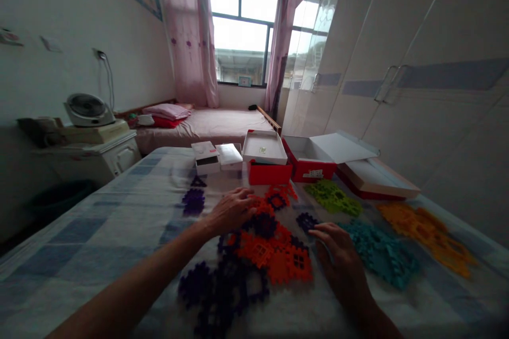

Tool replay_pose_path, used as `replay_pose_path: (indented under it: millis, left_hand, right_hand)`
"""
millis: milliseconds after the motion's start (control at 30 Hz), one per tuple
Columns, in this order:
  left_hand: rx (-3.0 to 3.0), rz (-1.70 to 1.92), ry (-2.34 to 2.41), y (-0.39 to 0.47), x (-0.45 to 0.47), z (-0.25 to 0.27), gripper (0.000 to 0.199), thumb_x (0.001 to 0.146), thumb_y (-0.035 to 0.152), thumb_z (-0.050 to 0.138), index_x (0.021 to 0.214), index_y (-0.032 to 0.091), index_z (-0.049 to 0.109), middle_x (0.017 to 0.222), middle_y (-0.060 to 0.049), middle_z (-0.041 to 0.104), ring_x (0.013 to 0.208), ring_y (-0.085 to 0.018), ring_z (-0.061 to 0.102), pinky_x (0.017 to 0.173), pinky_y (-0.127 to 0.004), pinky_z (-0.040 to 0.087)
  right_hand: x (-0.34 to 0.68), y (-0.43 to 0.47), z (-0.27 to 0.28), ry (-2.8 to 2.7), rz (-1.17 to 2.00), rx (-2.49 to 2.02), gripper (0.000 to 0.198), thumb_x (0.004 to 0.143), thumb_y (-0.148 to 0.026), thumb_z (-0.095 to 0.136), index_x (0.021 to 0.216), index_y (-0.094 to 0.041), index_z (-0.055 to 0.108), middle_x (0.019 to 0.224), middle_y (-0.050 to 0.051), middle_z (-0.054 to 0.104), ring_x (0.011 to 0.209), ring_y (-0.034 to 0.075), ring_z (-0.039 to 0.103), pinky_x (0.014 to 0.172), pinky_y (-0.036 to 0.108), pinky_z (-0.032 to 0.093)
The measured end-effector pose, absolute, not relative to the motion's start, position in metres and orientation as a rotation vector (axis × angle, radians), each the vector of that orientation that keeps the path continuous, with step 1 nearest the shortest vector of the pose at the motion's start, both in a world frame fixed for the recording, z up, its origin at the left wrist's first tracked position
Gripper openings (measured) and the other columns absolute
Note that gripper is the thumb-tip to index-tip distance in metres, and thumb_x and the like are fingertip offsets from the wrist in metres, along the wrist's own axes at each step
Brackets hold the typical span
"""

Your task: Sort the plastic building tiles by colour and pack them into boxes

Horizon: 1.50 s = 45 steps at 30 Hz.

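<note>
Purple interlocking tiles (pixel 217 288), dark and snowflake-edged, lie in a loose cluster on the checked bedsheet (pixel 99 222), closest to the viewer, between the two forearms.

Orange-red tiles (pixel 278 257): square lattice pieces joined in a patch just beyond the purple ones, running up toward the red boxes. More purple pieces sit among them.

Left hand (pixel 233 211): palm down, fingers loosely spread, fingertips resting on the near edge of the orange-red patch. Nothing appears pinched, though motion blur makes this uncertain.

Right hand (pixel 338 254): palm down, fingers extended and slightly apart, tips touching a small dark purple tile (pixel 305 221) at the right edge of the patch. It lies flat on the sheet; whether it grips anything cannot be told.

Teal tiles (pixel 382 254): a heap just right of the right hand.

Green tiles (pixel 332 197): a heap beyond the teal, near the boxes.

Yellow-orange tiles (pixel 429 235): a heap at far right, well apart from both hands.

Stray purple pieces (pixel 193 201): lying left of the left hand.

Red box with a white lid (pixel 267 161): at the far end of the bed, open. A second open red box (pixel 312 161) sits beside it on the right, and a flat lidded box (pixel 377 177) beyond that.

Small white boxes (pixel 217 158): two, left of the red ones.

Background: window with pink curtains (pixel 191 32), a second bed, a white wardrobe (pixel 397 79) at right, a fan (pixel 87 108) on a cabinet at left.
</note>
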<state>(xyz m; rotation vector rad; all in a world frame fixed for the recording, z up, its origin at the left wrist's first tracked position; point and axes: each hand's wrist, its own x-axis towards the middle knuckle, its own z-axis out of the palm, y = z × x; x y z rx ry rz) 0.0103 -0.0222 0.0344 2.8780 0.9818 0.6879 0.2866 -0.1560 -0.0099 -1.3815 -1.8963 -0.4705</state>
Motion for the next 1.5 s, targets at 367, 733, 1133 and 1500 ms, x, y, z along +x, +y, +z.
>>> replay_pose_path:
  millis: [367,733,1133,1500]
  left_hand:
    - [2.659,0.637,1.220,-0.010,-0.019,0.023,0.023,0.082,0.031,0.051,0.101,0.024,0.061,0.102,-0.005,0.057,0.084,-0.017,0.060,0.075,-0.028,0.047]
    - [2.377,1.044,1.502,-0.008,-0.061,0.004,0.026,0.084,0.024,0.042,0.099,0.018,0.062,0.093,-0.006,0.062,0.083,-0.017,0.061,0.080,-0.030,0.047]
    - [2.378,1.095,1.624,-0.008,-0.068,0.003,0.027,0.085,0.031,0.040,0.097,0.023,0.062,0.099,-0.004,0.062,0.092,-0.018,0.061,0.086,-0.030,0.046]
    - [2.306,1.100,1.644,-0.002,-0.074,0.001,0.026,0.081,0.028,0.042,0.096,0.023,0.064,0.097,-0.003,0.064,0.089,-0.018,0.062,0.084,-0.031,0.047]
  right_hand:
    - [0.293,-0.153,-0.014,-1.897,-0.402,-1.401,0.022,0.085,-0.023,0.046,0.098,-0.021,0.063,0.102,0.009,0.063,0.100,0.024,0.056,0.087,0.042,0.048]
    - [0.290,-0.151,-0.008,-1.867,-0.131,-1.576,0.033,0.086,-0.031,0.042,0.113,-0.020,0.058,0.123,0.011,0.055,0.114,0.025,0.053,0.095,0.046,0.046]
    - [0.260,-0.141,0.014,-1.996,0.425,-1.642,0.049,0.088,-0.044,0.040,0.126,-0.015,0.053,0.133,0.013,0.051,0.124,0.023,0.046,0.105,0.039,0.036]
    - [0.239,-0.044,0.029,-1.936,0.128,-1.864,0.044,0.086,-0.040,0.047,0.123,-0.019,0.055,0.127,0.014,0.054,0.119,0.031,0.046,0.097,0.048,0.036]
